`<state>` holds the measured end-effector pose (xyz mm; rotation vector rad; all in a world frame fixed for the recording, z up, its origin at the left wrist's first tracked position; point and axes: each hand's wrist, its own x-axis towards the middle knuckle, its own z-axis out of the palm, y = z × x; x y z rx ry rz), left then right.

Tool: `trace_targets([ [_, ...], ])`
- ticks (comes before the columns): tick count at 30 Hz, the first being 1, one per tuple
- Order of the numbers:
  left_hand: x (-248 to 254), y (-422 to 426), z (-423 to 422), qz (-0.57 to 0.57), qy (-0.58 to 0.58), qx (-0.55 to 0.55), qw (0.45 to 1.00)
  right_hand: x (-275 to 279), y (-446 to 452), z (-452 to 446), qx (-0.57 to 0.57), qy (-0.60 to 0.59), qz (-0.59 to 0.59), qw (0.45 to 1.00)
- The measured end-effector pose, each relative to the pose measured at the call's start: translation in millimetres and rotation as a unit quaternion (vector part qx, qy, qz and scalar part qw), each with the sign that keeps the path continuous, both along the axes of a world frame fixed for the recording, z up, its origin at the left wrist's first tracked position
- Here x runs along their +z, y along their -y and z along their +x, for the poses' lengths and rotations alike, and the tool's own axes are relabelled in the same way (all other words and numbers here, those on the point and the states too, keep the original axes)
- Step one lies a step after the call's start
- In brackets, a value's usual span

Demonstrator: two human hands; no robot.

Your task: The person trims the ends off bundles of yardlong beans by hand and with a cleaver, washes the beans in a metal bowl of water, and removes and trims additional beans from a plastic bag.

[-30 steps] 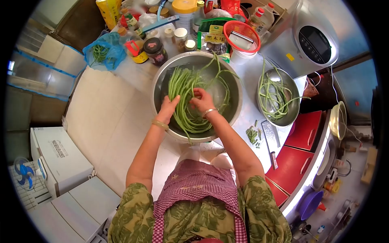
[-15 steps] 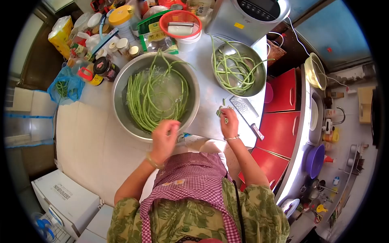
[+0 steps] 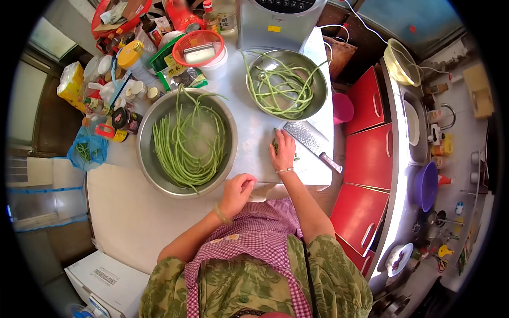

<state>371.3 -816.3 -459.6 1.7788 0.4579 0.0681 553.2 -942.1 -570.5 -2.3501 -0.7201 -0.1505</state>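
Over bean bits (image 3: 275,142), right fingers (image 3: 287,139) (grip unclear), left fingers (image 3: 245,180) curled, shifted rightward

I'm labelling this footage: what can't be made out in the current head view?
Head view: the number of cut bean pieces, partly covered by the right hand.
Head view: the palm of the left hand, hidden by the hand's own curl.
Head view: the top of the silver appliance, cut off by the upper edge.
Head view: lettering on the black-lidded jar, too small to read.
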Motion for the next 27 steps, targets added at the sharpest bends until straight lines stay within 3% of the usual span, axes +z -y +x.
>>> trace_targets([
  [3, -19, 2, -12, -0.025, -0.006, 0.012, 1.0, 19, -8, 11, 0.051, 0.072, -0.072, 0.994],
  [6, -19, 1, -21, 0.002, -0.022, -0.011, 1.0, 12, -2, 19, 0.093, 0.05, -0.101, 0.989],
  [10, -21, -3, -37, -0.059, -0.004, 0.021, 0.998, -8, 26, 10, 0.099, 0.059, -0.073, 0.991],
  [14, -4, -11, -53, -0.084, -0.032, 0.025, 0.996, 9, 54, -6, 0.069, 0.075, -0.042, 0.994],
  [19, 8, -20, -69, -0.095, -0.052, 0.006, 0.994, 18, 61, -10, -0.07, 0.037, -0.079, 0.994],
  [27, 15, -30, -82, -0.07, -0.037, -0.011, 0.997, 14, 31, -6, -0.052, 0.068, -0.19, 0.978],
])
